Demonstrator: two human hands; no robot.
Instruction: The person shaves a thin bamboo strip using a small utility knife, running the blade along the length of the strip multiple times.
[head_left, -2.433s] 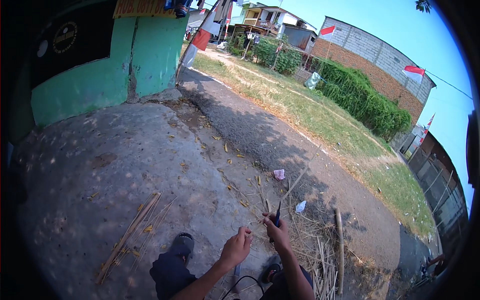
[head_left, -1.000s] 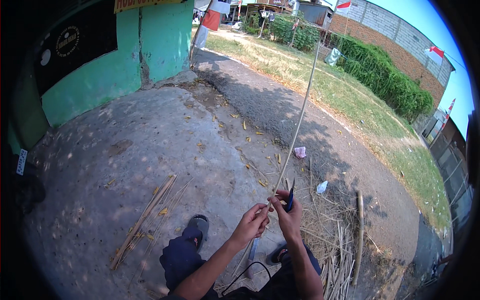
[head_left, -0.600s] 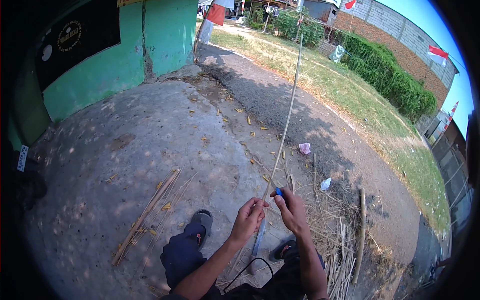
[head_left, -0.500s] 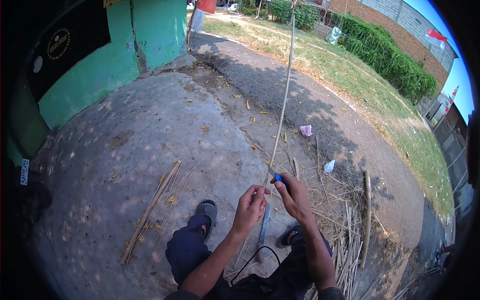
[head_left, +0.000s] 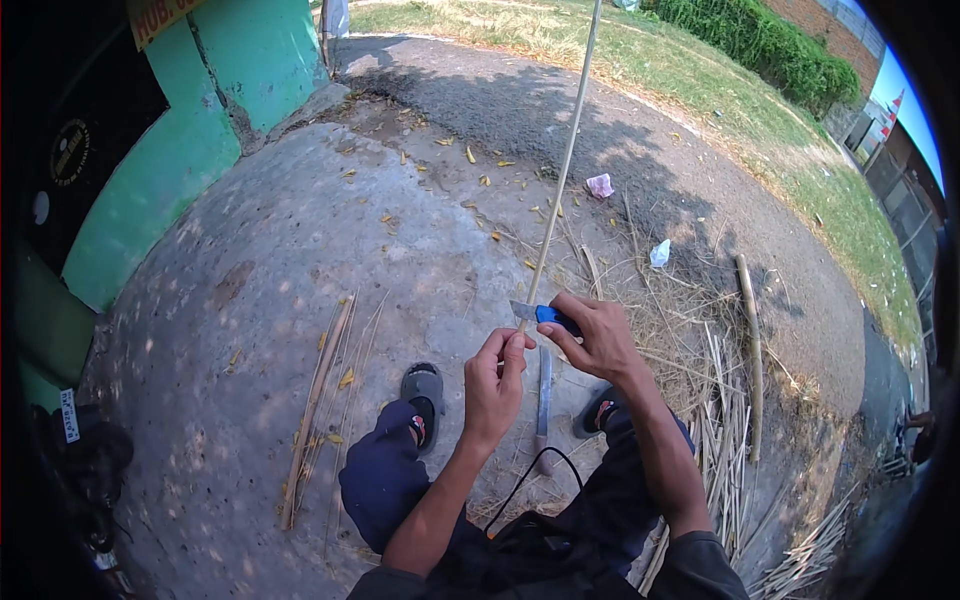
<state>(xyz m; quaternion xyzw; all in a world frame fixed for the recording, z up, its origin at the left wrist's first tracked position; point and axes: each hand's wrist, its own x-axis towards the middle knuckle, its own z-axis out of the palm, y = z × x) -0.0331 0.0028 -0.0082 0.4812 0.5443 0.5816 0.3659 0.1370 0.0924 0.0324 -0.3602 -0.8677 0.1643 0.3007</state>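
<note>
A long thin bamboo strip (head_left: 565, 170) rises from my hands toward the top of the view. Its lower end is pinched in my left hand (head_left: 494, 385), between thumb and fingers. My right hand (head_left: 603, 342) grips a blue utility knife (head_left: 556, 319), its grey blade lying across the strip just above my left fingers. Below my hands, a long flat blade with a handle, a machete (head_left: 544, 400), lies on the ground between my feet.
Split bamboo sticks (head_left: 715, 430) and shavings lie in a heap at my right, beside a thicker bamboo pole (head_left: 748, 350). More bamboo strips (head_left: 318, 405) lie on the concrete at left. Crumpled pink (head_left: 600, 186) and white litter (head_left: 660, 253) lies ahead. A green wall (head_left: 145, 195) stands far left.
The knife has turned from pointing up along the strip to lying across it. My view has tilted further down; my left hand still pinches the strip's lower end.
</note>
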